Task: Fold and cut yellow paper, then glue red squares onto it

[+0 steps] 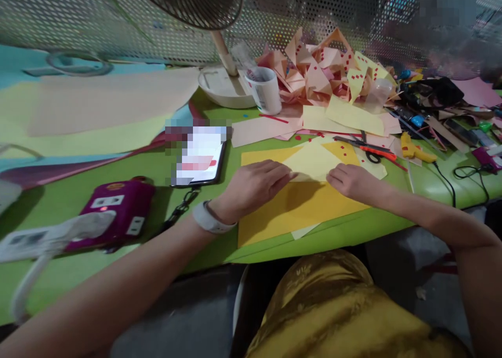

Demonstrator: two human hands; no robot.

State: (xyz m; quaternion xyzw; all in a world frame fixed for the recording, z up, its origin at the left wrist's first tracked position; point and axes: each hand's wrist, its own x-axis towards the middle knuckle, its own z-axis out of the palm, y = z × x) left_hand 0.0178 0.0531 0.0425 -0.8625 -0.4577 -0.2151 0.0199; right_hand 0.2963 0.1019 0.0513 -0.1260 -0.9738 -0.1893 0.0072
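A pale yellow sheet of paper (314, 161) lies over a darker yellow sheet (274, 217) on the green table. My left hand (257, 183), with a white band at the wrist, pinches the pale sheet's near left corner. At its near right corner, my right hand (351, 183) has its fingers closed on the paper. The near edge between the hands looks straight, like a fold. Just beyond my right hand lie scissors (366, 151) and an orange-handled cutter (376, 150). Small red paper bits (309, 140) are scattered behind the sheet.
A lit phone (202, 157) and a purple power adapter (117, 211) with a white plug are on the left. Behind stand a fan (227, 89), a white cup (266, 91) and piled folded paper (314, 70). A yellow glue gun (418, 149) lies right, its cord trailing.
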